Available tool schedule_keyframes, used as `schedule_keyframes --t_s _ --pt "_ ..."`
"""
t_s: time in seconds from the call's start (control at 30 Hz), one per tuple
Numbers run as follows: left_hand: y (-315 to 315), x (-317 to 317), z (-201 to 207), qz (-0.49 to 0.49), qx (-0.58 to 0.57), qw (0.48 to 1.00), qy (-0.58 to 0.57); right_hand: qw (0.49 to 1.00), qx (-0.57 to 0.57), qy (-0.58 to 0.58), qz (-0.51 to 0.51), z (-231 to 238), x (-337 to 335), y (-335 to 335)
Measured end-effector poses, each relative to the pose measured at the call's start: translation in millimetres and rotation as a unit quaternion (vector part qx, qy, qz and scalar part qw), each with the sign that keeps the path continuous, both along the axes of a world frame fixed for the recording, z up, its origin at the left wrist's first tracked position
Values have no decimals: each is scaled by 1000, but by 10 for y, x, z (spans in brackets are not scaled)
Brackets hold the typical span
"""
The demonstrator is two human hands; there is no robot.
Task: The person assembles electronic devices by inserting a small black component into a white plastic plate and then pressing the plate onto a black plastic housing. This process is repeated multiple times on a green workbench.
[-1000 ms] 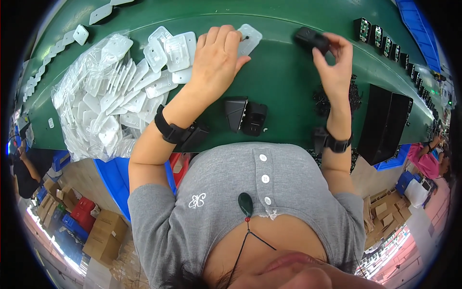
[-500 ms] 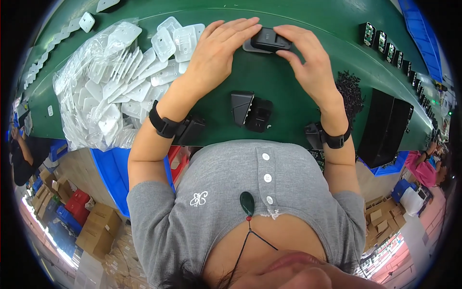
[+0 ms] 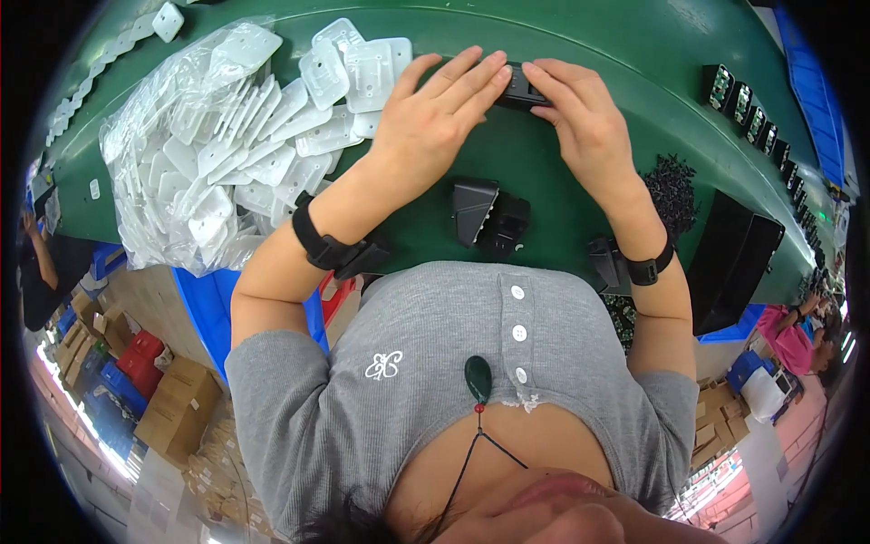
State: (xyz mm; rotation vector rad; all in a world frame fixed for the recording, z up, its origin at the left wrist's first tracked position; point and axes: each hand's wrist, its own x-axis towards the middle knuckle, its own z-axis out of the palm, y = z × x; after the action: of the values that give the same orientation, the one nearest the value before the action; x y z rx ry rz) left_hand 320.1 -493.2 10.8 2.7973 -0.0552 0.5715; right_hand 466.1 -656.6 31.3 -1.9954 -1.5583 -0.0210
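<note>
At the far middle of the green bench, a small black plastic housing [image 3: 520, 88] is mostly covered by my fingers. My left hand [image 3: 433, 116] reaches over its left end with long, straight fingers; its thumb is hidden underneath. Fingers and thumb of my right hand [image 3: 584, 113] close on the housing's right end. Nearer to me lie two other black plastic parts: a wedge-shaped shell [image 3: 473, 210] with a light row along its edge, and a hollow boxy part [image 3: 507, 225] against it. A black device is strapped to each wrist.
A clear bag [image 3: 136, 181] spills white plastic plates [image 3: 323, 72] across the left. Right of my arm are a heap of small black pieces [image 3: 671, 190] and a large black box [image 3: 732, 258]. Black housings with circuit boards [image 3: 720, 86] line the far right, beside a blue tray [image 3: 809, 91].
My right hand has come in closer to my left over the black housing, covering more of it. The grey plate seen under the housing before is now out of sight. The whole view has shifted slightly.
</note>
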Motion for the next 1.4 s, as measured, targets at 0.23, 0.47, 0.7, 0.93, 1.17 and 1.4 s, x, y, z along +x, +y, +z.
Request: schedule_keyframes --t_s 0.23,0.47,0.7,0.93,1.17,1.4 --pt "-1 230 -65 33 -44 997 -58 936 -69 339 -69 72 192 36" --pt "61 240 1 69 -331 941 -16 826 98 555 -23 -23 108 178" --pt "609 -194 298 195 -46 978 -65 918 132 361 -95 -11 978 322" --pt "891 -541 228 248 20 966 71 944 -65 323 -34 101 1547 742" --pt "951 -554 176 269 25 960 79 942 -188 276 -44 -28 1967 977" --pt "964 -479 210 242 37 967 65 979 -56 169 -103 182 1918 646"
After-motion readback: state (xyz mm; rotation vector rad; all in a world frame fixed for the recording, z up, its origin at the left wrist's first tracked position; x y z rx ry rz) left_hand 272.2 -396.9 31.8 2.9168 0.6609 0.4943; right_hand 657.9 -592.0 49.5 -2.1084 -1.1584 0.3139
